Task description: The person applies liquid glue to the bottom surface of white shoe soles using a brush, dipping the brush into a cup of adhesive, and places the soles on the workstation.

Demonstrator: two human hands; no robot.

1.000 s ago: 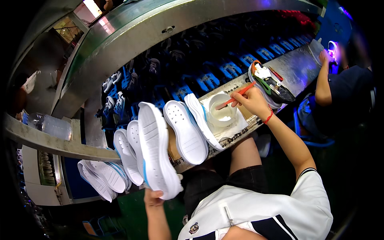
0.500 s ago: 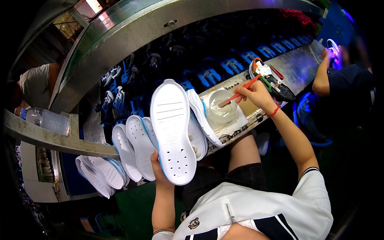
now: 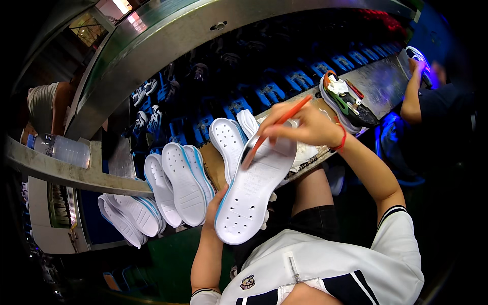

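Note:
A white shoe sole with a blue edge and small holes is held tilted by my left hand. My thumb lies along its left edge, and pale-covered fingertips show at the right edge. In my right hand is a brush with a red-orange handle, its bristles at the left edge of the sole's inner face, around the middle of its length. Right hand and sole now cover the bowl. More white soles lean in a row to the left, with another just behind the held one.
An orange, green and black shoe holding small tools and white paper sits on the bench to the right. Blue shoe racks line the conveyor beyond a metal frame. A clear bottle stands left. A co-worker's hand is at far right.
My right hand brought the brush left from the bowl of clear liquid onto the sole. My left hand shifted the sole rightward and tilted it, uncovering soles behind and hiding the bowl.

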